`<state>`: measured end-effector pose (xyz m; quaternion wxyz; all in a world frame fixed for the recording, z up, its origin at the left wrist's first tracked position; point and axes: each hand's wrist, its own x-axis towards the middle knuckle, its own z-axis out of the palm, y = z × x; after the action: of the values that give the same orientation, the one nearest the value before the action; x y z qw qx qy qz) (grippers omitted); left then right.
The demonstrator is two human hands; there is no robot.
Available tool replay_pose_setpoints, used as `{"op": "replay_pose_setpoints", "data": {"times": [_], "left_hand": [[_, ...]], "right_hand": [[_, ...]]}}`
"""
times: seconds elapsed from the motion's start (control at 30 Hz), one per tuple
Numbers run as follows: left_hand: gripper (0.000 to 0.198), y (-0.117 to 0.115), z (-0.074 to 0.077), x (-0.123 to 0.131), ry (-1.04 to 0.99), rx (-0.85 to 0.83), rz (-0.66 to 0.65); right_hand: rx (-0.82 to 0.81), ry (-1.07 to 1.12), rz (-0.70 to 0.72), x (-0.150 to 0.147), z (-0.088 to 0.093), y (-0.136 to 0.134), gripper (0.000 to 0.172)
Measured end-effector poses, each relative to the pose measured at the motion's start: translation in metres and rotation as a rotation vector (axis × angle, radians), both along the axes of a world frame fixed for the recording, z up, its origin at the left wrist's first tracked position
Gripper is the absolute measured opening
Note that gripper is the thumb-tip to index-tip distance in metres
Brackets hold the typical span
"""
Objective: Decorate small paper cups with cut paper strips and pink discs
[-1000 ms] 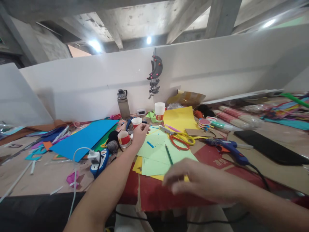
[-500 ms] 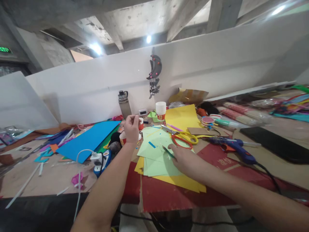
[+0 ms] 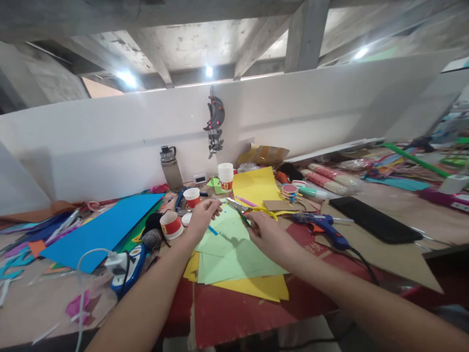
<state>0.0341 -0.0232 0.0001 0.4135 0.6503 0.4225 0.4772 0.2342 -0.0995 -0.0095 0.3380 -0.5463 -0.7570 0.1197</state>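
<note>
My right hand grips a slim dark green stick, pencil-like, with its tip up and to the left. My left hand is closed in a pinch over the pale green paper sheets; anything between its fingertips is too small to name. A thin blue paper strip lies on the sheets beside my left hand. Just beyond my right hand rest scissors with yellow handle and metal blades, partly hidden by the hand. Yellow sheets stick out beneath the green ones.
At left are a blue sheet, a power strip with a white cable, and paper cups. A bottle stands by the white wall board. To the right are a blue glue gun and a black phone-like slab.
My view has turned right. My left hand has come down nearer the sheets, and my right hand has lifted the green stick closer to it and over the scissors.
</note>
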Motion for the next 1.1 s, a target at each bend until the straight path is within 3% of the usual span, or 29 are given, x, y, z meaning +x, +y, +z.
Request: {"op": "replay_pose_setpoints", "data": {"times": [0.13,0.23,0.33,0.43,0.53,0.6,0.7,0.9,1.1], "left_hand": [[0.051,-0.009,-0.003,0.012,-0.247,-0.284,-0.312],[0.040,-0.014,-0.004,0.018,-0.315,-0.315,-0.404],[0.029,-0.014,-0.004,0.017,-0.393,-0.294,-0.342],[0.026,-0.010,0.000,0.012,-0.526,-0.299,-0.210],[0.024,-0.005,0.004,0.006,-0.624,-0.298,-0.090],[0.024,-0.001,0.006,0.004,-0.650,-0.283,-0.027],[0.026,0.002,0.007,0.002,-0.597,-0.234,0.038],[0.032,0.004,0.006,0.001,-0.409,-0.180,0.041],[0.030,0.009,0.001,-0.006,-0.383,-0.142,0.074]], "right_hand": [[0.039,0.171,0.003,-0.020,0.007,0.015,0.030],[0.114,0.237,0.043,-0.037,0.009,0.024,0.021],[0.156,0.214,0.097,-0.044,0.012,0.027,0.015],[0.171,0.121,0.113,-0.033,0.020,0.027,0.009],[0.110,-0.120,-0.025,-0.007,0.031,0.029,0.019],[-0.028,-0.360,-0.161,0.009,0.034,0.033,0.024],[-0.157,-0.534,-0.237,0.023,0.029,0.041,0.024],[-0.248,-0.630,-0.219,0.015,0.006,0.049,0.026],[-0.228,-0.569,-0.220,0.023,0.018,0.049,0.031]]}}
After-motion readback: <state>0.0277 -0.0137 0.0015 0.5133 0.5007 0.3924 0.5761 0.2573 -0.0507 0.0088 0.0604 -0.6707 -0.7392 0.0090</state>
